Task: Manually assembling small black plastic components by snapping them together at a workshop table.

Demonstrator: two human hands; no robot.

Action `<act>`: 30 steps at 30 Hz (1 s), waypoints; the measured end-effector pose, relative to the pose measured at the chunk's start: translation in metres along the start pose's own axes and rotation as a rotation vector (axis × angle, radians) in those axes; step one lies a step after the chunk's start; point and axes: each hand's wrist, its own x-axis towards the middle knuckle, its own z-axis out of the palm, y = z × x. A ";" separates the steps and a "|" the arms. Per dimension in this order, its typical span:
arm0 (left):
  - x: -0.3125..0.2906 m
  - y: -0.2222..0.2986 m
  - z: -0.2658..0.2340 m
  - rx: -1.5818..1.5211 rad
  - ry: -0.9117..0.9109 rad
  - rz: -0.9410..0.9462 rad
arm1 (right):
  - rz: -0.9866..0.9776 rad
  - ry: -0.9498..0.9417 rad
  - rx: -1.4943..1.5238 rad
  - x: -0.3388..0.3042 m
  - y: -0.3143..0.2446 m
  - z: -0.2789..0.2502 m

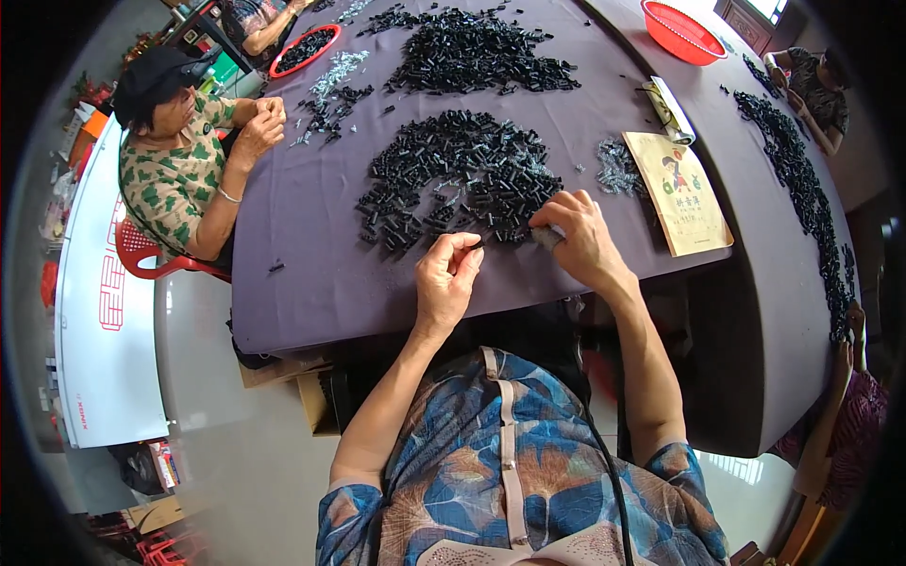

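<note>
My left hand (445, 281) is closed, pinching a small black plastic part (478, 245) between thumb and fingertips just over the table's near edge. A short way to its right, my right hand (587, 243) is also closed, fingers curled round a small greyish thing (546, 236) that is too covered to name. Right behind both hands spreads a heap of small black plastic parts (453, 156), with some clear bits mixed in. A little pile of clear plastic pieces (618, 170) lies beyond my right hand.
A yellow paper booklet (678, 198) lies at the right on the purple tablecloth (311, 255). Farther back are a bigger black heap (477, 57) and a red basket (684, 36). One co-worker (179, 170) sits at the left; others work along the right-hand table (769, 311).
</note>
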 end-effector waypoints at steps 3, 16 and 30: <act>0.000 0.002 0.001 0.004 -0.025 0.002 | -0.031 -0.007 -0.051 -0.002 -0.002 0.011; 0.001 0.005 0.002 0.025 -0.005 -0.039 | -0.028 -0.017 -0.052 0.001 -0.004 0.003; -0.001 0.011 0.004 0.063 -0.017 0.024 | -0.081 -0.027 -0.174 -0.003 -0.006 0.020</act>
